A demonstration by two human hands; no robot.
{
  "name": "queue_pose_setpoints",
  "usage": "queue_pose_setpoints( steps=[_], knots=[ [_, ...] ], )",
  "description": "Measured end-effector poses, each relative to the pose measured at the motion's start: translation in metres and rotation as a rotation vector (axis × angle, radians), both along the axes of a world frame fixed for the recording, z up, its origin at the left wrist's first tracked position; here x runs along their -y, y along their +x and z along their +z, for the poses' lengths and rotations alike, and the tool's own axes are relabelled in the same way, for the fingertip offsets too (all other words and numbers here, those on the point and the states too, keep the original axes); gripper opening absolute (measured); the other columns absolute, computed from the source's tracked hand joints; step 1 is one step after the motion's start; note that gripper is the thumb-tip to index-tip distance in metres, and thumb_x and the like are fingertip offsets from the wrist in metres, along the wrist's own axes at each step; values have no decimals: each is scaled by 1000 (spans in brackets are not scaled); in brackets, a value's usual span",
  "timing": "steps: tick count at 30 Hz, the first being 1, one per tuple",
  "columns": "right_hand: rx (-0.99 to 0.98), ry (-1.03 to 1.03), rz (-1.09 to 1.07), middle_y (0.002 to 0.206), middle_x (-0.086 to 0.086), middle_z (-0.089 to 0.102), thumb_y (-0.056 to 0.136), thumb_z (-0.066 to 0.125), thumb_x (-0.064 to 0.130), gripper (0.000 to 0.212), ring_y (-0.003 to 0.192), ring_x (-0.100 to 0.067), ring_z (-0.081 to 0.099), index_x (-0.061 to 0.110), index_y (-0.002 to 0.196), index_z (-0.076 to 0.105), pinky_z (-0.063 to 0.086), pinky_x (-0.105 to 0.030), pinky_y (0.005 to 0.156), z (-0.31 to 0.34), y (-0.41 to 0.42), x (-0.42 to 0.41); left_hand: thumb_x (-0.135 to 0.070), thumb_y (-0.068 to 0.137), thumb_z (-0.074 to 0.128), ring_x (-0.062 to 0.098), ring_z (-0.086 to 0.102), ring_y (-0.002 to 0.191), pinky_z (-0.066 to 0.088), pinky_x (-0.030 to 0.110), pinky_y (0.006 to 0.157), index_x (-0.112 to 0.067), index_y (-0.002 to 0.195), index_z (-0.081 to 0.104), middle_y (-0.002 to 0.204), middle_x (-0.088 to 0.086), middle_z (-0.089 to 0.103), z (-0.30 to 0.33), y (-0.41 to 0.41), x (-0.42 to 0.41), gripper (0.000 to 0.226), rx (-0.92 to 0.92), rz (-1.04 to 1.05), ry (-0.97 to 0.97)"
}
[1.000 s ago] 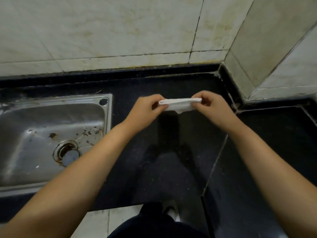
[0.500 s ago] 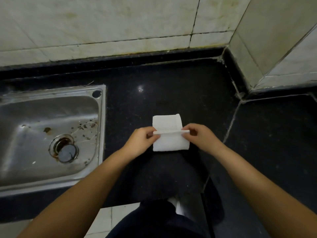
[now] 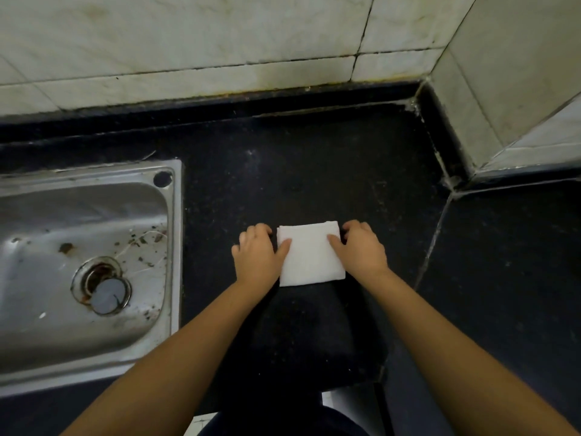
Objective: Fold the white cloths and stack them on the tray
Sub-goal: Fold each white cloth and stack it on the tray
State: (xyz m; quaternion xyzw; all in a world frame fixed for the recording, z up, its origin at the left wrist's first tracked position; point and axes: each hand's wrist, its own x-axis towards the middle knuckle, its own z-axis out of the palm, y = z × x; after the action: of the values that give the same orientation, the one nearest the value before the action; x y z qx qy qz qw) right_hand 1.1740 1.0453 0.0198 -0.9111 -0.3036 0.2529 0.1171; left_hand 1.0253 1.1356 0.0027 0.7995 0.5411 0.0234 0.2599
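Both thumbs lie flat on top of the folded white cloth (image 3: 309, 253), one at each side edge, while the other fingers of the left hand (image 3: 257, 256) and right hand (image 3: 361, 251) curl down just beside it onto the black countertop (image 3: 314, 171); whether those fingers pinch the edges or merely rest there I cannot tell. The cloth sits as a neat near-square towards the front edge of the countertop, to the right of the steel sink (image 3: 169, 278) and well short of the tiled wall corner. No tray is in view.

It should handle as light, soft and limp: it will sag or spring open if lifted by one corner, so it is best taken at both side edges, with the layers pinched together.

Half a second ago the upper layer was raised in a pinch with more cloth showing beyond it; now the fold is laid down, the outline is shorter, and the thumbs press it flat.
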Motion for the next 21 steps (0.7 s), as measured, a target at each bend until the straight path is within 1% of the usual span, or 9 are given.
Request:
queue_pose_setpoints(
  steps=[3,6,8,9,11,14,16,18,21],
  knots=[
    [117,-129,63,129,-10,49,93,51,39,44,119,-28,48,10,126,47,39,-41,96,0,-16,-2,-42,90,52,24,42,117,34,39,96,-14,119,51,124,6,47,1,7,10,40,-125,-29,-7],
    [83,-106,82,128,-11,49,95,48,29,37,119,-28,47,10,126,50,38,-40,97,3,-23,-8,-32,92,50,26,41,119,34,40,99,-12,118,52,126,9,45,9,18,17,33,-122,3,-67],
    [-69,12,24,126,-11,53,92,51,25,37,116,-28,51,10,125,51,42,-38,96,10,-20,-2,-25,93,50,25,49,111,41,39,95,-12,110,53,118,7,52,21,20,21,22,85,113,-219],
    [-190,114,-43,125,-10,56,90,53,22,37,113,-27,54,9,125,51,45,-36,93,15,-17,3,-23,92,51,23,54,103,46,36,88,-13,105,53,110,5,56,29,19,24,16,231,171,-298],
    [-437,305,-180,119,-8,60,88,57,15,37,103,-22,59,8,123,53,49,-30,82,29,-10,16,-19,92,53,19,59,91,50,31,77,-15,100,51,97,1,60,47,14,30,9,452,230,-374],
    [-732,445,-307,102,-4,64,88,61,11,31,86,-15,62,3,118,55,51,-27,68,51,-3,39,-13,92,55,15,62,87,54,38,81,-17,108,48,97,0,63,70,7,41,19,636,259,-455],
    [-869,547,-410,98,-5,65,89,60,7,32,85,-18,63,-2,119,57,53,-30,69,64,-4,56,-10,91,55,12,62,86,55,37,79,-20,125,42,96,-4,62,80,6,50,38,726,243,-527],
    [-947,650,-506,96,-7,65,89,58,2,29,84,-19,64,-1,118,56,54,-32,70,76,-10,79,-12,91,56,14,62,93,54,36,82,-23,139,32,103,-4,61,88,8,59,54,727,191,-565],
    [-933,822,-645,96,-8,67,89,56,-2,34,81,-20,65,0,122,55,54,-32,66,91,-23,126,-14,92,56,20,60,106,52,43,93,-20,143,33,124,4,60,99,17,83,56,696,79,-660]
  ],
)
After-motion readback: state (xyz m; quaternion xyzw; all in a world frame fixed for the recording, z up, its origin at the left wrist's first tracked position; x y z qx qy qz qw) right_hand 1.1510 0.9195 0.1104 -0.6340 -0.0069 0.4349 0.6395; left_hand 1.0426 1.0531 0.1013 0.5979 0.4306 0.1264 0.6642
